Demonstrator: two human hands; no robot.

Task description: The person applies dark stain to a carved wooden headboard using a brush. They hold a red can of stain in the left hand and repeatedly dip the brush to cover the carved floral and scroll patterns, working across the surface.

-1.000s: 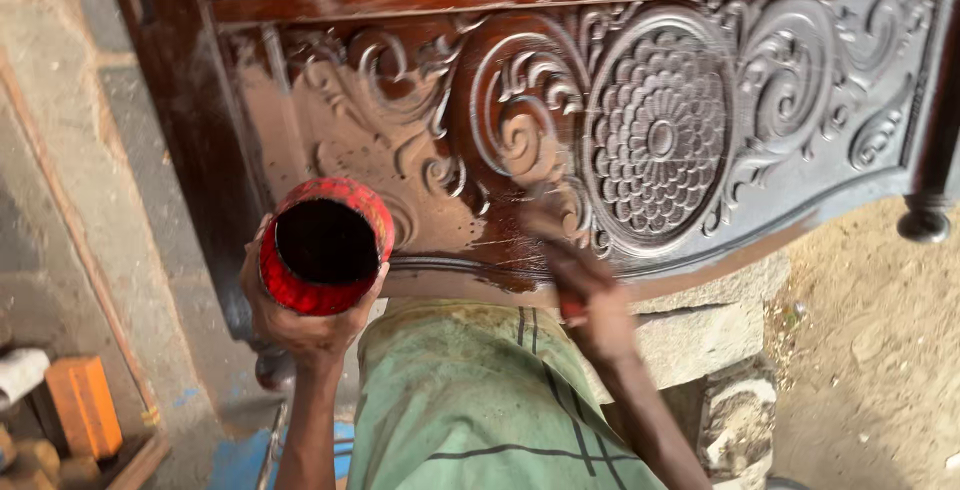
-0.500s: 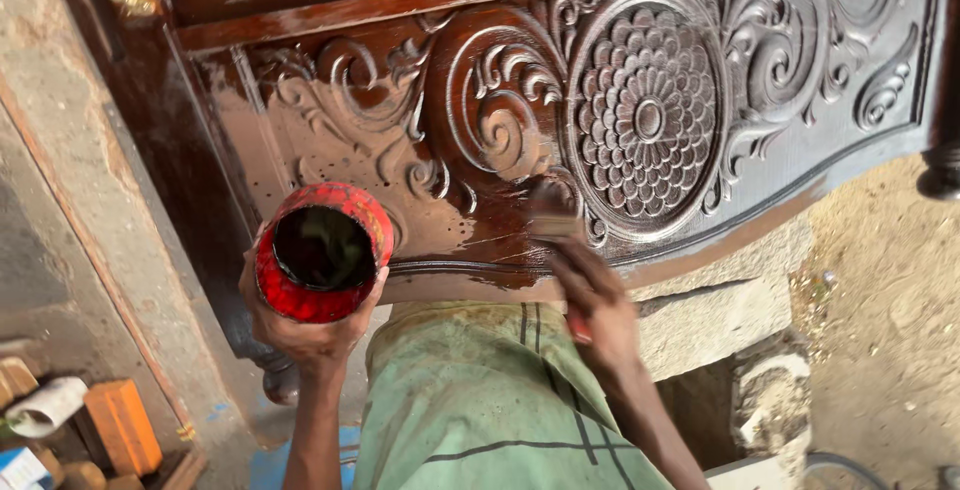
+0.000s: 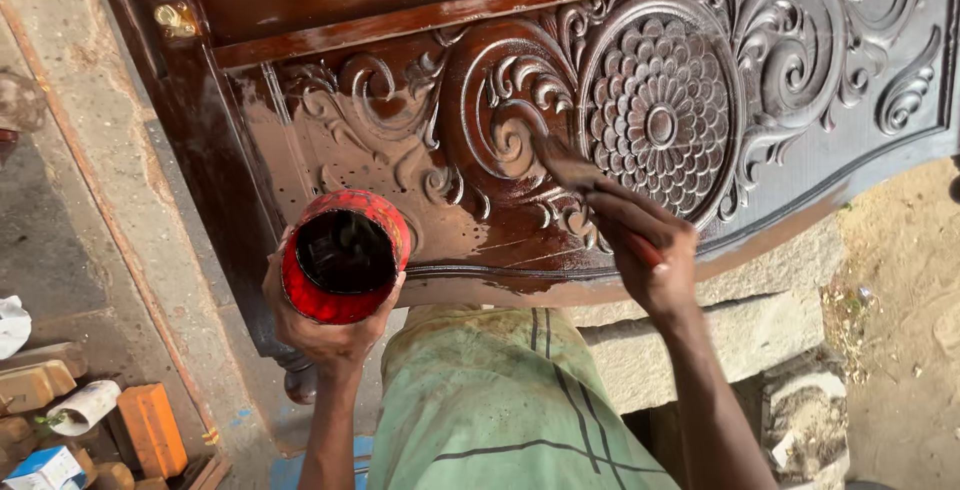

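A person's right hand [image 3: 655, 260] closes its grip on a brush [image 3: 575, 172] pressed to the carved wooden panel [image 3: 660, 120] left of its central flower medallion, while the left hand [image 3: 325, 325] wraps a red tin [image 3: 343, 255] of dark stain below the panel's lower-left scrolls. The carving looks mostly wet and glossy, but the plain board above looks streaky and seemingly unfinished. Since half a second ago, the brush has moved up from the lower edge.

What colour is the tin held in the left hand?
Red outside, dark inside; the tin shows best in the head view.
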